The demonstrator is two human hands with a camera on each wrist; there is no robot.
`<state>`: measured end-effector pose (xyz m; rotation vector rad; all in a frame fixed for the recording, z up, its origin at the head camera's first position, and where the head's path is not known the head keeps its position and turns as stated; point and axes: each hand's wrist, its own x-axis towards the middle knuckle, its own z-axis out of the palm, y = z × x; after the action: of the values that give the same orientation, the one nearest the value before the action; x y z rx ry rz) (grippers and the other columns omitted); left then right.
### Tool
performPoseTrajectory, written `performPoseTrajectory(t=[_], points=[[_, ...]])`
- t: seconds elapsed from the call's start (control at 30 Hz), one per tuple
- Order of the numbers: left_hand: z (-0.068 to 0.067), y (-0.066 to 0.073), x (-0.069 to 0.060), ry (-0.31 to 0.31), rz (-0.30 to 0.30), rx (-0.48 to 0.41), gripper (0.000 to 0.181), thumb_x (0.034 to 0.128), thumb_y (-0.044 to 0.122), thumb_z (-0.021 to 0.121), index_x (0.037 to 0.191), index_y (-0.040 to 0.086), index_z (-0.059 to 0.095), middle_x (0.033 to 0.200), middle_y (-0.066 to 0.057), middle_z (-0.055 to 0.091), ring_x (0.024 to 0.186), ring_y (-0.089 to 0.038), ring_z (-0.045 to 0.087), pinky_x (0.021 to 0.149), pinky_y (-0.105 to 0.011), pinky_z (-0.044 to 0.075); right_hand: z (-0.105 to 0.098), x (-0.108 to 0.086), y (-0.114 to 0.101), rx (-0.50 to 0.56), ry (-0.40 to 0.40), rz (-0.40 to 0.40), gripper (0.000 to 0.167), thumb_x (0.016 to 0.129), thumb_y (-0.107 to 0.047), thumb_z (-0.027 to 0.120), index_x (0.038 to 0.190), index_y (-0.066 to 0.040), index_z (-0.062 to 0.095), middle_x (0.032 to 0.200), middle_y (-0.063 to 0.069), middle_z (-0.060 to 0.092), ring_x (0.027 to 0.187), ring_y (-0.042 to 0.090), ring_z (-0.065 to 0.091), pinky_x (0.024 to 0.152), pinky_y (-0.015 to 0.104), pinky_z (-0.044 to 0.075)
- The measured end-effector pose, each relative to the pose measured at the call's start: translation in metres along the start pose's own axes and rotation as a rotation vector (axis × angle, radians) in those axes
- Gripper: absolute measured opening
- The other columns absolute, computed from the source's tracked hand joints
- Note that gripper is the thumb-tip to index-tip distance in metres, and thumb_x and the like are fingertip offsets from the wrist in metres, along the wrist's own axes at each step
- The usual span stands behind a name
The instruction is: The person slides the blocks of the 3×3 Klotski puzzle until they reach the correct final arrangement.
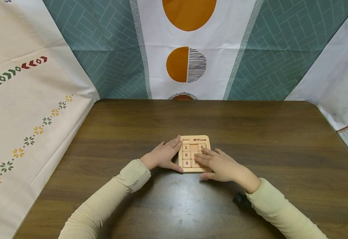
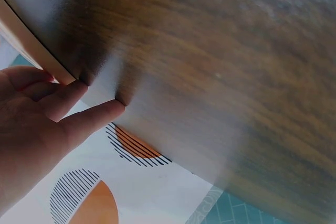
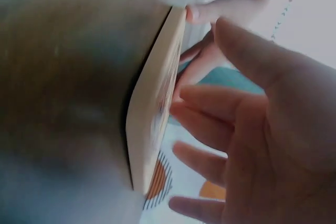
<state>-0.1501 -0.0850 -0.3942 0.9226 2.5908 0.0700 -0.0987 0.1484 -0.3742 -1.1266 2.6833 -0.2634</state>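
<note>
A small wooden number slide puzzle [image 1: 191, 136] lies flat on the table between both hands. Its numbered tiles include 1 [image 1: 186, 147], 6 [image 1: 186, 155] and 8 [image 1: 187, 163]; a gap shows in the middle of the top row. My left hand [image 1: 165, 156] is spread along the puzzle's left side, fingers near the upper corner and thumb at the lower one. Over the right-hand tiles lies my right hand [image 1: 221, 166], its extended fingertips at the middle columns, covering some numbers. The right wrist view shows these fingers [image 3: 205, 103] nearly straight above the puzzle's face.
The brown wooden table [image 1: 251, 129] extends around the puzzle. Beneath the right wrist is a small dark object [image 1: 241, 200], partly hidden by the sleeve. A patterned cloth [image 1: 108, 66] hangs behind the table, and a white embroidered cloth [image 1: 42, 99] covers the left side.
</note>
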Motion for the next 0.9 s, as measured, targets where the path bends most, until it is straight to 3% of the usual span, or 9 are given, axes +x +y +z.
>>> performPoseTrajectory(t=[0.13, 0.3, 0.73, 0.9], points=[[0.0, 0.0, 0.0, -0.007, -0.001, 0.003, 0.112, 0.0697, 0.069, 0.058, 0.146, 0.003, 0.011, 0.151, -0.013, -0.001, 0.138, -0.023, 0.01, 0.102, -0.053, 0.023, -0.002, 0.003, 0.009, -0.05, 0.034, 0.099, 0.062, 0.086, -0.042, 0.059, 0.135, -0.005, 0.045, 0.139, 0.009, 0.042, 0.132, 0.035, 0.026, 0.096, 0.062, 0.024], [-0.001, 0.001, -0.001, -0.002, 0.002, -0.002, 0.111, 0.07, 0.068, 0.06, 0.146, 0.002, 0.012, 0.151, -0.014, 0.0, 0.137, -0.023, 0.011, 0.102, -0.053, 0.023, -0.001, 0.009, 0.015, -0.052, 0.008, 0.162, 0.061, 0.087, -0.043, 0.057, 0.134, -0.005, 0.046, 0.139, 0.01, 0.041, 0.133, 0.035, 0.023, 0.096, 0.062, 0.023], [-0.001, 0.001, -0.001, 0.004, 0.005, -0.007, 0.111, 0.0701, 0.067, 0.06, 0.145, 0.001, 0.012, 0.151, -0.014, 0.001, 0.137, -0.024, 0.011, 0.101, -0.054, 0.023, 0.002, 0.026, 0.004, -0.052, -0.004, 0.122, 0.063, 0.087, -0.044, 0.057, 0.135, -0.006, 0.044, 0.141, 0.008, 0.039, 0.132, 0.034, 0.025, 0.097, 0.062, 0.023], [-0.002, 0.001, -0.001, 0.005, 0.004, -0.01, 0.111, 0.07, 0.067, 0.06, 0.145, 0.001, 0.013, 0.151, -0.014, 0.001, 0.137, -0.024, 0.011, 0.102, -0.054, 0.023, 0.002, 0.024, 0.002, -0.061, -0.005, 0.115, 0.064, 0.087, -0.044, 0.057, 0.137, -0.007, 0.043, 0.142, 0.008, 0.037, 0.133, 0.033, 0.024, 0.097, 0.061, 0.023]])
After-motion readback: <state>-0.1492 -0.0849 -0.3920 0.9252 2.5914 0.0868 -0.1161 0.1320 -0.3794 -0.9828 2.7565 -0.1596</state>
